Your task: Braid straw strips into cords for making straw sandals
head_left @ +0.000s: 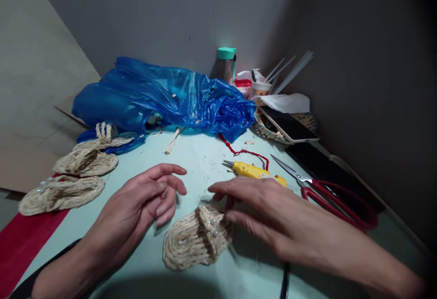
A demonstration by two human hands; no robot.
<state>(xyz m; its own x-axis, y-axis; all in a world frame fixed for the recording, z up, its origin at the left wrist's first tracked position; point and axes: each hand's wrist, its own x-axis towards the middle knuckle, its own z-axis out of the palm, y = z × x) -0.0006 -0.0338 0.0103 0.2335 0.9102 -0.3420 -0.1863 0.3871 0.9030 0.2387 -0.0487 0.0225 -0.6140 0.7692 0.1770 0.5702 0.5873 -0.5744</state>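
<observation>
A small woven straw slipper (186, 242) lies on the pale green table in front of me, with pearl-like beads on its strap. My left hand (146, 199) hovers to its upper left, palm turned inward, fingers loosely curved and apart, holding nothing. Over the slipper's right end reaches my right hand (256, 203); its fingers are slightly bent with a gap to the thumb, and nothing shows between them. Whether the right thumb touches the slipper I cannot tell. Just beyond the right hand is a yellow glue gun (251, 170), partly covered by it.
Several more straw slippers (85, 161) lie at the left, near a red cloth (37, 240). A blue plastic bag (153, 94) spreads along the back. Red-handled scissors (327, 194), a red cord (244, 151), a phone (290, 124) on a basket and a bottle (225, 64) are at right.
</observation>
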